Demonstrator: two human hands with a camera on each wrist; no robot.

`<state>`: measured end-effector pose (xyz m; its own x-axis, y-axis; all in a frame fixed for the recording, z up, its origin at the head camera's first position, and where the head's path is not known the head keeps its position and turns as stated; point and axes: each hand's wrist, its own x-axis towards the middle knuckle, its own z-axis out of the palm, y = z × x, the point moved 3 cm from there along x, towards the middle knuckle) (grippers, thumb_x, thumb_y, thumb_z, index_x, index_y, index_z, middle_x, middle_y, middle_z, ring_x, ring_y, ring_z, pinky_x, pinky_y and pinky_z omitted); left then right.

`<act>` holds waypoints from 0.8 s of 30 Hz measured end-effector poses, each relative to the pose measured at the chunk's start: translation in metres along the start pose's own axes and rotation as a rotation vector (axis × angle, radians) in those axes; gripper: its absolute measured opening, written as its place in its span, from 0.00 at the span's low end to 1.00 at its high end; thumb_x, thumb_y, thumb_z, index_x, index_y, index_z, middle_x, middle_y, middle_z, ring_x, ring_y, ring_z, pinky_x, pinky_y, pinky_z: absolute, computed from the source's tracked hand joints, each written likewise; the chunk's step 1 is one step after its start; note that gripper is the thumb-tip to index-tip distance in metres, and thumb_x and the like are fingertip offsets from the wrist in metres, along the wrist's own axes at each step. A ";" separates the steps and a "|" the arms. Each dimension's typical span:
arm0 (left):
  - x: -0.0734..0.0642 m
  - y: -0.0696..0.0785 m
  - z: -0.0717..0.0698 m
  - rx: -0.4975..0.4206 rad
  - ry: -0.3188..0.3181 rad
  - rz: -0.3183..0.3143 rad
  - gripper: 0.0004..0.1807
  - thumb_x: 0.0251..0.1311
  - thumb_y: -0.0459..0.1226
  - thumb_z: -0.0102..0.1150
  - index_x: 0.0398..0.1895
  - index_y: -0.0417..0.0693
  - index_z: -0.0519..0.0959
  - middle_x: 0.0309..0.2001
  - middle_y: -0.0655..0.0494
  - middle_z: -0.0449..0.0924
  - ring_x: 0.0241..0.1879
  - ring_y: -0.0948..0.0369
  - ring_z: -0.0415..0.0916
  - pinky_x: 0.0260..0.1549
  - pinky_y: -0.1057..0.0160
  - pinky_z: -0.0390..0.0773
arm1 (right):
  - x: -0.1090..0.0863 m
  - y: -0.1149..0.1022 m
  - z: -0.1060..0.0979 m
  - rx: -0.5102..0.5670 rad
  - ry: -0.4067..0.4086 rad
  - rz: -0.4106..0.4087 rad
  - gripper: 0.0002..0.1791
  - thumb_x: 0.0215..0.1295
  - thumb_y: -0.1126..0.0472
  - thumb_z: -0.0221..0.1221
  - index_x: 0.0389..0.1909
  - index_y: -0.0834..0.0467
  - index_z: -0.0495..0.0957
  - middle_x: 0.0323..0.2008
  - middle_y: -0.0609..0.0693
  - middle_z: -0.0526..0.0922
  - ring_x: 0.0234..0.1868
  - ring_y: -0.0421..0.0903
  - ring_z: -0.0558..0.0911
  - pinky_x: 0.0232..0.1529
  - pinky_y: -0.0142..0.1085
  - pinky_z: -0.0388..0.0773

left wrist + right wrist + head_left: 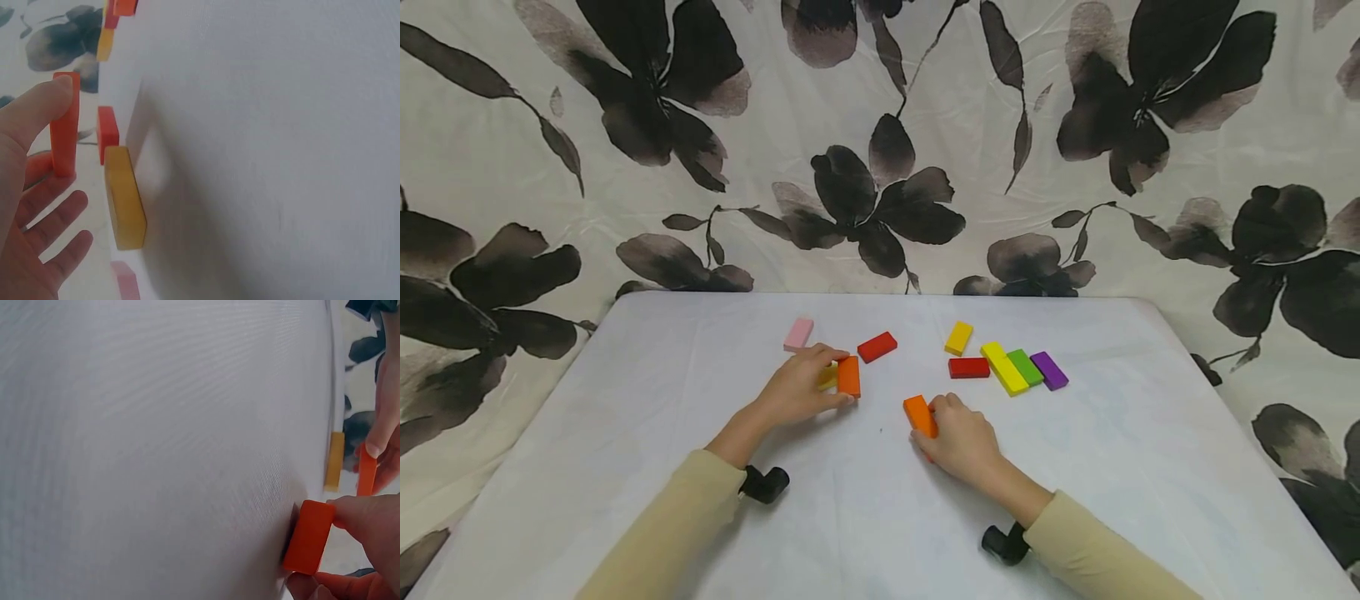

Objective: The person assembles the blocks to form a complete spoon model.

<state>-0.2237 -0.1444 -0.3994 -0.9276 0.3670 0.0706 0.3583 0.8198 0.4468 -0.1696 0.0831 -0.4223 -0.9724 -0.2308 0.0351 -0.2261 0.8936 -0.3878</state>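
Observation:
My left hand [801, 386] pinches an orange block [848, 377] between thumb and fingertips, raised off the table in the left wrist view. Below that hand lies a dark yellow block [125, 199], partly hidden by the fingers in the head view. My right hand [964, 439] grips another orange block [919, 416] by its sides; its near end is covered by the thumb. In the right wrist view this block [309, 537] is close to the cloth, and I cannot tell whether it touches. A red block [877, 347] and a pink block [798, 333] lie beyond the left hand.
To the right, a red block [969, 367], a long yellow block [1004, 368], a green block [1026, 367] and a purple block [1049, 371] lie close together. A smaller yellow block [958, 337] sits behind them. White cloth covers the table [850, 517]; a floral curtain [880, 108] hangs behind.

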 end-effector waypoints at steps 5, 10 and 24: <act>0.003 0.005 0.005 0.007 -0.001 0.009 0.34 0.46 0.49 0.68 0.58 0.49 0.71 0.52 0.53 0.73 0.51 0.56 0.70 0.51 0.53 0.73 | 0.000 -0.003 0.003 -0.002 -0.036 0.032 0.26 0.51 0.50 0.66 0.42 0.64 0.72 0.27 0.51 0.70 0.17 0.42 0.69 0.19 0.28 0.72; 0.003 0.007 0.007 0.001 0.011 0.005 0.34 0.45 0.49 0.69 0.57 0.49 0.71 0.52 0.54 0.73 0.50 0.56 0.71 0.51 0.54 0.74 | 0.000 -0.007 0.006 0.018 -0.057 0.027 0.28 0.52 0.49 0.65 0.43 0.66 0.70 0.28 0.52 0.68 0.16 0.44 0.69 0.18 0.28 0.70; 0.004 0.010 0.015 0.005 0.018 0.019 0.35 0.46 0.51 0.68 0.59 0.49 0.70 0.52 0.53 0.73 0.49 0.57 0.71 0.52 0.56 0.73 | -0.010 0.000 -0.011 -0.027 -0.110 -0.018 0.31 0.54 0.50 0.64 0.56 0.59 0.69 0.42 0.56 0.74 0.17 0.43 0.69 0.21 0.31 0.74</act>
<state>-0.2221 -0.1284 -0.4076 -0.9221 0.3751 0.0948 0.3768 0.8148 0.4405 -0.1606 0.0894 -0.4128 -0.9561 -0.2868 -0.0601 -0.2467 0.8986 -0.3628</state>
